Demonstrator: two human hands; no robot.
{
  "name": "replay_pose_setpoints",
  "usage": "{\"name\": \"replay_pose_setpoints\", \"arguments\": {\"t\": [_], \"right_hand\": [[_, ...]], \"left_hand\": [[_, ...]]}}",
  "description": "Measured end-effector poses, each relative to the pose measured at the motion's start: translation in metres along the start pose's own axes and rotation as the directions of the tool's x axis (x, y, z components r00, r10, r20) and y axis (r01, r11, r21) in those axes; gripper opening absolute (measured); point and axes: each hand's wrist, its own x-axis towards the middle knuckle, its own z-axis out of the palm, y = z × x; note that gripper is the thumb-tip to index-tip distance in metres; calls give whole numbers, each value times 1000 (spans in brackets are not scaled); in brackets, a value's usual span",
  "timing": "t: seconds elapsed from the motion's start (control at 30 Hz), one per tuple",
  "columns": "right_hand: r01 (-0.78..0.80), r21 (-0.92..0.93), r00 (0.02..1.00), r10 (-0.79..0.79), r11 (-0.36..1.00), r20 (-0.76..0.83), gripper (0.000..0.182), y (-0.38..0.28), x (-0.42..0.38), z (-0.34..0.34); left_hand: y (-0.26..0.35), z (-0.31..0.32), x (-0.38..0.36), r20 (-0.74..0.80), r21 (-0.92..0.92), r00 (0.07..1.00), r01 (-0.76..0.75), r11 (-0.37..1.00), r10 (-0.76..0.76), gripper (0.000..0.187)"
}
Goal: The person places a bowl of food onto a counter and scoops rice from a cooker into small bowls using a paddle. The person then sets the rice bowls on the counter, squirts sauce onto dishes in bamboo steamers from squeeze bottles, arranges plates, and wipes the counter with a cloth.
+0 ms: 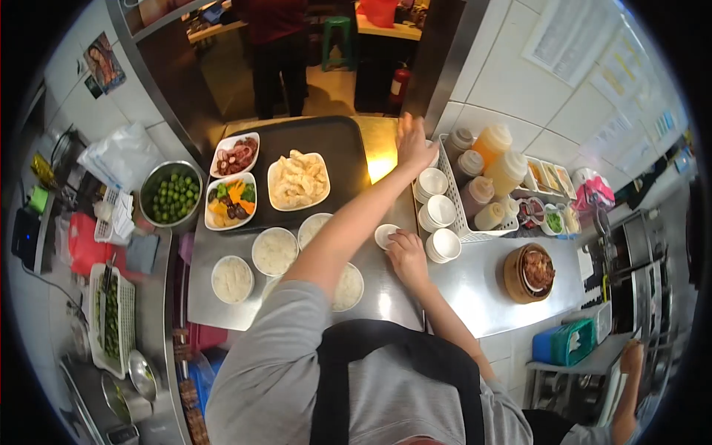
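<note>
My left hand [417, 146] reaches across to the far right of the pass, beside the white basket's corner and just above the stacked small white bowls [432, 182]. Its fingers are smeared by motion, and whether they hold anything I cannot tell. Closer to me, my right hand [407, 256] has its fingertips at the rim of a single small white bowl [385, 236] on the steel counter [386, 285]. More stacks of these bowls [443, 245] stand right of that hand. Bowls of white rice [274, 251] sit under and left of my left forearm, which partly hides some.
A black tray [345, 167] carries dishes of sliced meat [236, 155], vegetables [231, 202] and pale fried pieces [299, 181]. Sauce bottles [508, 174] fill the white basket [467, 230]. A bamboo steamer [529, 273] stands right. Another person's arm [629, 386] shows lower right.
</note>
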Motion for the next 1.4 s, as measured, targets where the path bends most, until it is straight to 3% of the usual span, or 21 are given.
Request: {"name": "replay_pose_setpoints", "arguments": {"t": [0.03, 0.07, 0.13, 0.2, 0.23, 0.27, 0.33, 0.4, 0.47, 0.6, 0.63, 0.67, 0.7, 0.73, 0.77, 0.9, 0.97, 1.07, 1.27, 1.33, 1.4], "right_hand": [[-56, 39, 998, 56, 998, 13, 35, -2, -1, -1], [-124, 64, 992, 123, 990, 20, 44, -4, 1, -9], [-187, 128, 982, 182, 974, 48, 53, -4, -2, -25], [-206, 243, 978, 201, 948, 49, 55, -2, -8, -31], [-220, 261, 976, 212, 940, 59, 53, 1, -11, -32], [-222, 270, 975, 214, 937, 61, 53, 3, -12, -32], [-246, 343, 969, 234, 906, 75, 52, 4, -14, -33], [-237, 378, 971, 228, 895, 68, 51, 4, -15, -37], [-224, 407, 973, 224, 886, 48, 50, 8, -15, -37], [-235, 437, 969, 244, 868, 36, 49, 8, -16, -38], [-230, 443, 970, 243, 866, 30, 50, 9, -15, -39], [-228, 440, 970, 242, 869, 26, 50, 10, -14, -40], [-220, 433, 972, 236, 874, 17, 50, 9, -15, -39], [-215, 426, 972, 234, 879, 9, 50, 8, -16, -39], [-222, 422, 970, 243, 879, 4, 50, 7, -16, -38], [-215, 444, 972, 234, 870, 13, 52, 5, -20, -42], [-212, 449, 972, 234, 868, 6, 52, 5, -27, -46], [-218, 439, 968, 250, 871, -15, 52, 0, -33, -59], [-174, 335, 953, 244, 926, -178, 53, 1, -15, -95], [-118, 275, 916, 212, 954, -342, 60, 9, 9, -122], [-146, 34, 878, 146, 989, -455, 71, 17, 42, -150]], "left_hand": [[-6, 13, 6, -57, -38, 987, 150, 988, -152, 72], [-10, 25, 6, -50, -44, 987, 154, 987, -156, 72], [-21, 47, 4, -229, -333, 866, 361, 871, -445, 72], [-14, 55, 3, 68, -631, 702, 581, 514, -709, 71], [-26, 75, 8, 230, -654, 653, 653, 383, -721, 72], [-13, 67, 9, 227, -648, 650, 657, 386, -725, 72], [8, 51, 10, 429, -475, 743, 669, 571, -514, 77], [2, 52, 11, 412, -407, 748, 662, 629, -521, 78], [-15, 63, 7, 213, -598, 853, 500, 627, -477, 76], [-35, 67, 4, 116, -702, 868, 415, 579, -482, 62], [-19, 55, -2, -146, -410, 917, 286, 866, -372, 49], [-6, 50, 2, -147, -412, 918, 280, 867, -367, 49], [7, 46, 5, -112, -391, 989, 48, 919, -100, 46], [12, 51, 6, -69, -379, 982, -189, 906, 176, 43], [18, 57, 14, -19, -262, 957, -283, 922, 288, 57], [38, 78, 46, 271, -49, 957, -97, 994, 107, 73], [11, 100, 63, 210, -26, 935, -287, 958, 286, 80], [32, 70, 60, 348, -16, 909, -240, 971, 231, 85], [78, 8, 65, 14, -146, 934, -352, 925, 357, 81], [102, -35, 61, -112, -73, 842, -536, 841, 527, 79], [124, -79, 50, -47, -57, 820, -572, 818, 570, 76]]}}
